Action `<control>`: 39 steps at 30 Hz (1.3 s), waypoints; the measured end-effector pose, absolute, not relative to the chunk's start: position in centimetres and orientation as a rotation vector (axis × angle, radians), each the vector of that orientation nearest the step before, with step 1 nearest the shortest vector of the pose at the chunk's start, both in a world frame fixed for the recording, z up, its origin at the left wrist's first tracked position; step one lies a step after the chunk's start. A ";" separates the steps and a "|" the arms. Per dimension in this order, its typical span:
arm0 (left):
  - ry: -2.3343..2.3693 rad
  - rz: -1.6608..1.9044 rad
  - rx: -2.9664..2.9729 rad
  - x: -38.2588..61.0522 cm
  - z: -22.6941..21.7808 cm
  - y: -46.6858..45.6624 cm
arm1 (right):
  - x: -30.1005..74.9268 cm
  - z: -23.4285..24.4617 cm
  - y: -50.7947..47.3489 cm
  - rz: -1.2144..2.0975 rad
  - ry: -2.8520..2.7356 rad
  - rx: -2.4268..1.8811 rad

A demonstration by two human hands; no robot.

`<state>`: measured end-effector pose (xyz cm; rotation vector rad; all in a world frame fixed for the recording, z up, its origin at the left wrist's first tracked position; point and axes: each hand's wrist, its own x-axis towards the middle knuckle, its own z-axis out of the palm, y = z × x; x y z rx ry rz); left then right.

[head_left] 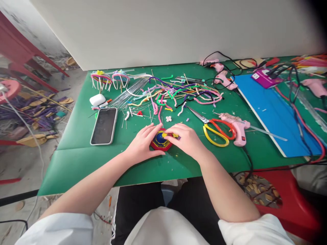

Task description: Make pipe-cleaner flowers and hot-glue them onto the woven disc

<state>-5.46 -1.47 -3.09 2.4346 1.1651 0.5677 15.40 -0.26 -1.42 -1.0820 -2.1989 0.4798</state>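
Observation:
An octagonal disc (161, 144) of red, yellow and blue fuzzy pipe cleaner lies on the green table between my hands. My left hand (143, 143) holds its left side, fingers along the upper edge and thumb stretched along the lower edge. Over the disc's right side, my right hand (187, 140) is closed in a pinch on a small yellow piece (164, 135) above the blue centre. More yellow and purple bits show under the right fingers, partly hidden. Just beyond the hands lie a pale pink flower-shaped piece (168, 118) and a pink pipe cleaner (160, 115).
Scissors (217, 131) and a pink glue gun (237, 127) lie at right, beside a blue board (278, 119). A phone (104, 126) and a white case (97, 99) rest at left. Tangled pipe cleaners (178, 90) and clear sticks (127, 93) spread behind. Cables trail from a purple power strip (267, 79).

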 end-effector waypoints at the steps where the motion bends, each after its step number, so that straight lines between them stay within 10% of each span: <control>1: 1.194 0.607 2.408 -5.7 -2.9 -1.4 | 15.4 -1.5 -0.2 0.484 -2.201 -1.085; 17: 1.154 0.826 2.488 -5.6 -2.4 -1.3 | 17.7 -0.4 0.0 0.446 -2.193 -1.161; 28: 1.198 0.564 2.658 -4.7 -0.8 -0.7 | 31.1 -0.4 -4.1 0.203 -1.371 -2.266; 39: 1.069 0.724 2.687 -4.6 -2.1 -0.6 | 35.2 -2.1 -3.5 0.282 -1.333 -2.429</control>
